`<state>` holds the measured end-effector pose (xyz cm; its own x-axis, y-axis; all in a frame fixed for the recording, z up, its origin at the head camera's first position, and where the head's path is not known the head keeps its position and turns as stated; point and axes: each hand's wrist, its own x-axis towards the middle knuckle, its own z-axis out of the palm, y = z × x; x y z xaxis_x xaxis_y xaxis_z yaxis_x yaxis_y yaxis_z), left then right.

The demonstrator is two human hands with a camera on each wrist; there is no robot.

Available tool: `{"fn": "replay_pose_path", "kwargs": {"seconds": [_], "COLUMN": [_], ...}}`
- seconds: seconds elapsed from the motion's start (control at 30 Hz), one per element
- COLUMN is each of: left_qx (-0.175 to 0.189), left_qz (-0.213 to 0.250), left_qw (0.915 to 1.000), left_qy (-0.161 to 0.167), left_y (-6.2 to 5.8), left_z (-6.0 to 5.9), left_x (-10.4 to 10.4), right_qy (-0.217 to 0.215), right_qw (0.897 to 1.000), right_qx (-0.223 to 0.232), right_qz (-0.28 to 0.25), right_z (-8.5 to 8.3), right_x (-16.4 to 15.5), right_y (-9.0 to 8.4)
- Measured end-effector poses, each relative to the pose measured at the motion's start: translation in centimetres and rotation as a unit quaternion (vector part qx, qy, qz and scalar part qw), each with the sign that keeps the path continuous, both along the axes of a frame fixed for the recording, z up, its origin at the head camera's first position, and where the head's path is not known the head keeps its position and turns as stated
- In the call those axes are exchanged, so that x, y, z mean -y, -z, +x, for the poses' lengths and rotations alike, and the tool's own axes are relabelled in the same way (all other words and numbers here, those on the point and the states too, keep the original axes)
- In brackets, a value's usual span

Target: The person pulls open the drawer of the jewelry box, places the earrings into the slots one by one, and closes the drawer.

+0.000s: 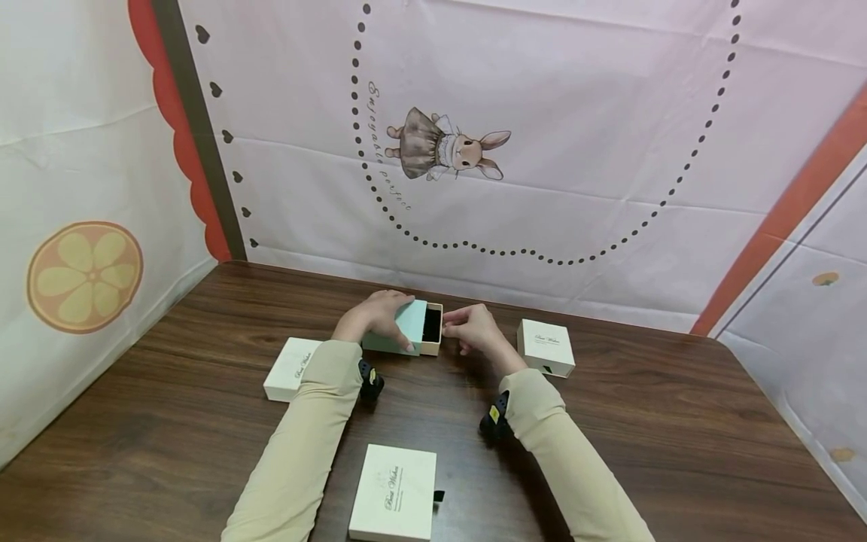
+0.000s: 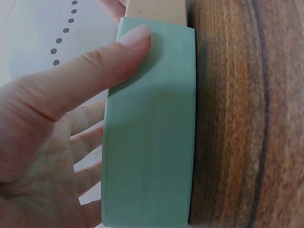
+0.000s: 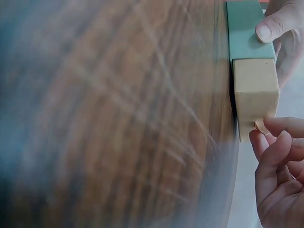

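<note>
Near the far edge of the brown wooden table (image 1: 609, 421), the left hand (image 1: 376, 316) clasps the mint-green cardboard sleeve (image 1: 405, 328). The tan inner drawer (image 1: 433, 328) juts out rightward (along the box's long axis) to the right hand (image 1: 474, 329), whose fingertips pinch its end.

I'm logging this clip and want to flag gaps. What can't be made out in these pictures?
- Inside the tan drawer: head view shows only a dark opening; too small.
- Script on the white boxes: too small to read.
- Table in the right wrist view: blurred.
- Left hand fingers, left wrist view: hidden behind the green sleeve.
</note>
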<state>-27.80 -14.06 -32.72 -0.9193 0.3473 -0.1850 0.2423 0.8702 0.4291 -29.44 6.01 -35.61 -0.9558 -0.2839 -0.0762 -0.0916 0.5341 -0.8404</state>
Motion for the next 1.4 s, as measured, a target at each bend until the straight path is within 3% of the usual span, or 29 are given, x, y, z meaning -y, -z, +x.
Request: {"fn": "replay_pose_path", "kwargs": {"seconds": [1.4], "left_qx": [-0.009], "left_qz": [-0.003], "left_qw": [0.9999], "left_qy": [-0.003], "left_y": [0.3], "left_z": [-0.3], "left_x": [0.1], "right_qy": [-0.004], "right_qw": [1.0], "right_qx": [-0.015], "right_qz": [0.001], "right_z": [0.4], "right_x": [2.5], "right_y": [0.3]}}
